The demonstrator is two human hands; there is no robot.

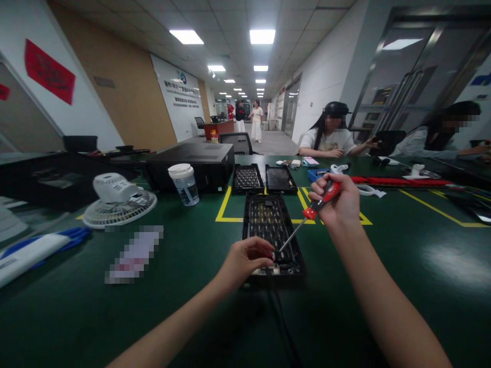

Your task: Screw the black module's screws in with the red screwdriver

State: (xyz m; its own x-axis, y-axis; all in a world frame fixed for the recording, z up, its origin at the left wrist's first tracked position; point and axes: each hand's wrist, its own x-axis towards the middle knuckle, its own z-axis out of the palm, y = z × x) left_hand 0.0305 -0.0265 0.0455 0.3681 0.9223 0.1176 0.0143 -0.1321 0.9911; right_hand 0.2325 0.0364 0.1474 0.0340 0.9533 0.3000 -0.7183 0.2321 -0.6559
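A black keyboard frame (pixel 268 220) lies lengthwise on the green table (pixel 402 266) in front of me. My left hand (pixel 247 259) rests on its near end, fingers curled and pinched on something small I cannot make out. My right hand (pixel 337 200) is closed round a red-and-black screwdriver (pixel 312 212), whose shaft slants down-left so that its tip meets the frame right next to my left fingertips.
Two black keyboard parts (pixel 247 179) (pixel 281 179) lie behind the frame inside yellow tape lines. A black box (pixel 192 163), a lidded jar (pixel 184 184) and a white fan (pixel 118 199) stand at left. Two seated people work across the table at the right.
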